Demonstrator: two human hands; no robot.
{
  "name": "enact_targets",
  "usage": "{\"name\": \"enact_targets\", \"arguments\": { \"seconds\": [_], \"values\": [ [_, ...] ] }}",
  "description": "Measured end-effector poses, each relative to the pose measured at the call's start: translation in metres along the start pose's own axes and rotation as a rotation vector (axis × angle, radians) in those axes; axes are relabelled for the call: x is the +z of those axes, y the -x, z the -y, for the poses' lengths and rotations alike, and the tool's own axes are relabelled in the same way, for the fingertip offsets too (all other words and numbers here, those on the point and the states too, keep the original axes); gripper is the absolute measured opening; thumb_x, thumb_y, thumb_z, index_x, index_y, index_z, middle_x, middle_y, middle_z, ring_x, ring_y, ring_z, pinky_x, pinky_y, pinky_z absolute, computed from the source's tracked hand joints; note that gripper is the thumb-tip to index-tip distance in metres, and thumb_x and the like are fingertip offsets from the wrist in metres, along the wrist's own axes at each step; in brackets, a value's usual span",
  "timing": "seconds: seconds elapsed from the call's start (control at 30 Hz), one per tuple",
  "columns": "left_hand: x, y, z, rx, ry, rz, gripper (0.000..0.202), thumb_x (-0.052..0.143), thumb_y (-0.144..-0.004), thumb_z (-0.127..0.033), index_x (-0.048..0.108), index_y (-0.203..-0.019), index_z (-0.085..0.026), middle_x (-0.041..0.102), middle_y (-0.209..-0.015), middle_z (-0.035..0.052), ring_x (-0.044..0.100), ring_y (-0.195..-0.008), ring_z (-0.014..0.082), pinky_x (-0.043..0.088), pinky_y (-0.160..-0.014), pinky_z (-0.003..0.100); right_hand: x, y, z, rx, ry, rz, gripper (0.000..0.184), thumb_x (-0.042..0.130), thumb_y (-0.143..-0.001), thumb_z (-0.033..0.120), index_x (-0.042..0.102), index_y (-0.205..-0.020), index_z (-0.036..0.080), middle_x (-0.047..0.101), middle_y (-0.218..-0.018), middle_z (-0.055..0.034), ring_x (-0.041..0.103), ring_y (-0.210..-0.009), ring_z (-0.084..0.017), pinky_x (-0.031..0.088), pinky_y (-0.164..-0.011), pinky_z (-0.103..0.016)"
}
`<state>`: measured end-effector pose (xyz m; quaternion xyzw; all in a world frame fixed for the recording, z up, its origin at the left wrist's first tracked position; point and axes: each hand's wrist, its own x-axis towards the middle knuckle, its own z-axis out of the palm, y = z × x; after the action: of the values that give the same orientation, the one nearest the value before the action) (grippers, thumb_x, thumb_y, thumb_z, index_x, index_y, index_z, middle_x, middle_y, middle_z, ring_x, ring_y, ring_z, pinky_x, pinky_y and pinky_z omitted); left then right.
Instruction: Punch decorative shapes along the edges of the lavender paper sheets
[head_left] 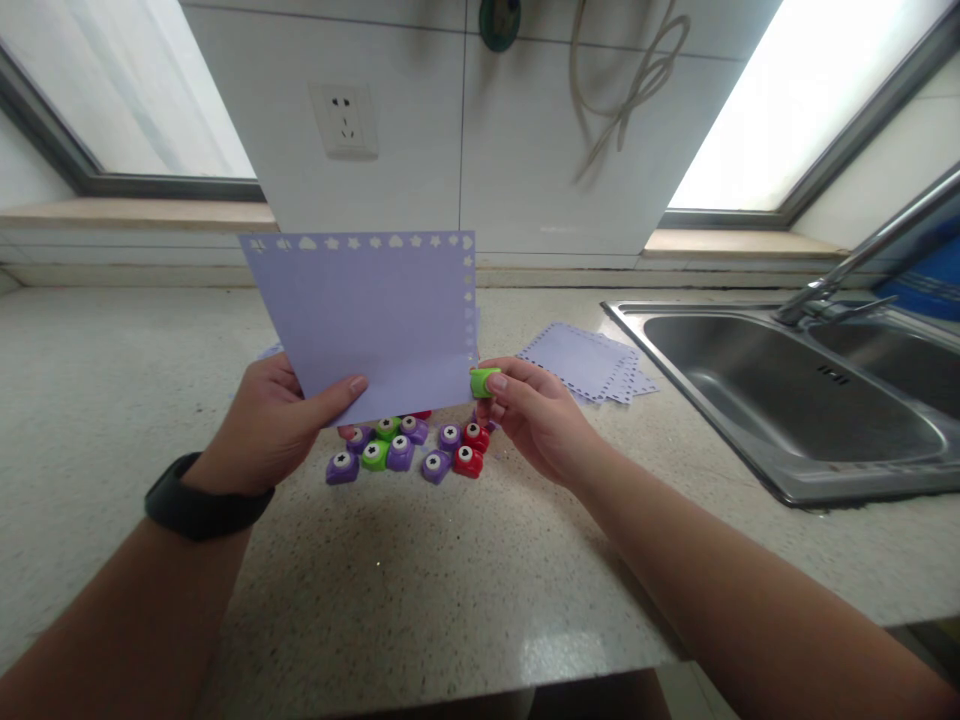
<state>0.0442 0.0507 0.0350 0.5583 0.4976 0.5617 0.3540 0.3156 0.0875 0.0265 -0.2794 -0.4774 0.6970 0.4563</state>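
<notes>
The left hand point(271, 425) pinches the sheet point(375, 320) at its seven o'clock edge, while the right hand point(544, 420) pinches a green punch point(483, 383) at its four o'clock edge, other punches point(400, 456) lying toward six.

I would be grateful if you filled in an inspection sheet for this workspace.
Surface: speckled countertop, with the things below on or above it.
Job's things: purple sheet with cut-outs along its top and right edges; green punch at its lower right edge, slot engagement unclear.
Clutter: purple, green and red punches grouped below the sheet; overlapping sheets with punched edges left of the sink.
Hands: left hand grips the sheet; right hand holds the green punch.
Cables: pale looped cable against the wall; connection not visible.
Surroundings: steel sink, faucet, wall socket.
</notes>
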Motion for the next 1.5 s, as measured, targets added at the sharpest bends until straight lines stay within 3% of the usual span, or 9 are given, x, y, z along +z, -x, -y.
{"name": "enact_targets", "arguments": {
  "seconds": [0.27, 0.47, 0.6, 0.73, 0.93, 1.17, 1.5],
  "values": [
    [0.0025, 0.0001, -0.0043, -0.014, 0.067, 0.011, 0.017, 0.091, -0.077, -0.029, 0.082, -0.09, -0.022, 0.083, -0.082, 0.0009, 0.07, -0.061, 0.0157, 0.061, -0.06, 0.026, 0.0016, 0.0004, -0.0001, 0.002, 0.009, -0.002, 0.027, 0.086, -0.077, 0.041, 0.073, -0.092, 0.022, 0.065, -0.085, -0.0005, 0.059, -0.07, -0.014, 0.049, -0.064, -0.031],
    [0.0003, 0.0005, -0.0021, -0.031, 0.057, 0.012, 0.015, 0.091, -0.078, -0.028, 0.081, -0.088, -0.023, 0.082, -0.078, 0.0, 0.069, -0.058, 0.0147, 0.061, -0.059, 0.025, 0.0028, 0.001, 0.0009, 0.003, -0.004, 0.004, 0.027, 0.087, -0.076, 0.041, 0.075, -0.092, 0.022, 0.067, -0.086, -0.0009, 0.059, -0.07, -0.013, 0.049, -0.063, -0.029],
    [0.0001, 0.0003, -0.0005, -0.025, 0.076, -0.011, 0.018, 0.092, -0.076, -0.026, 0.082, -0.091, -0.024, 0.084, -0.089, 0.0011, 0.073, -0.07, 0.0162, 0.064, -0.072, 0.026, 0.0029, 0.0008, 0.0008, -0.001, -0.017, -0.005, 0.027, 0.088, -0.075, 0.04, 0.075, -0.091, 0.022, 0.066, -0.084, -0.0001, 0.058, -0.068, -0.013, 0.049, -0.063, -0.029],
    [0.0004, -0.0002, -0.0008, -0.03, 0.047, -0.003, 0.018, 0.091, -0.077, -0.029, 0.082, -0.091, -0.023, 0.084, -0.088, 0.0022, 0.073, -0.07, 0.0178, 0.065, -0.071, 0.029, 0.0023, 0.001, 0.0006, 0.002, -0.013, -0.004, 0.026, 0.086, -0.076, 0.04, 0.074, -0.091, 0.022, 0.066, -0.084, -0.0003, 0.058, -0.069, -0.014, 0.048, -0.063, -0.03],
    [-0.0015, -0.0004, 0.0003, -0.014, 0.017, -0.015, 0.024, 0.092, -0.076, -0.031, 0.083, -0.097, -0.023, 0.085, -0.099, 0.0034, 0.076, -0.083, 0.0208, 0.064, -0.086, 0.034, 0.0024, 0.0014, -0.0011, -0.011, -0.03, 0.006, 0.024, 0.086, -0.079, 0.038, 0.075, -0.091, 0.021, 0.065, -0.081, 0.0011, 0.057, -0.067, -0.012, 0.047, -0.064, -0.029],
    [-0.0015, -0.0015, 0.002, -0.027, 0.002, 0.002, 0.022, 0.091, -0.077, -0.03, 0.082, -0.096, -0.022, 0.085, -0.092, 0.0018, 0.075, -0.073, 0.0192, 0.065, -0.073, 0.032, 0.0036, 0.0017, -0.0017, 0.002, -0.041, -0.003, 0.024, 0.088, -0.078, 0.038, 0.077, -0.092, 0.022, 0.068, -0.086, -0.0001, 0.06, -0.072, -0.012, 0.049, -0.067, -0.028],
    [0.0023, 0.0002, -0.0057, -0.04, 0.008, 0.016, 0.019, 0.09, -0.077, -0.031, 0.083, -0.093, -0.023, 0.084, -0.085, 0.0005, 0.071, -0.064, 0.0162, 0.062, -0.062, 0.027, 0.0049, 0.0003, -0.0013, 0.005, -0.024, 0.013, 0.026, 0.089, -0.076, 0.038, 0.075, -0.089, 0.021, 0.065, -0.077, 0.0011, 0.057, -0.065, -0.012, 0.044, -0.056, -0.026]
  ]
}}
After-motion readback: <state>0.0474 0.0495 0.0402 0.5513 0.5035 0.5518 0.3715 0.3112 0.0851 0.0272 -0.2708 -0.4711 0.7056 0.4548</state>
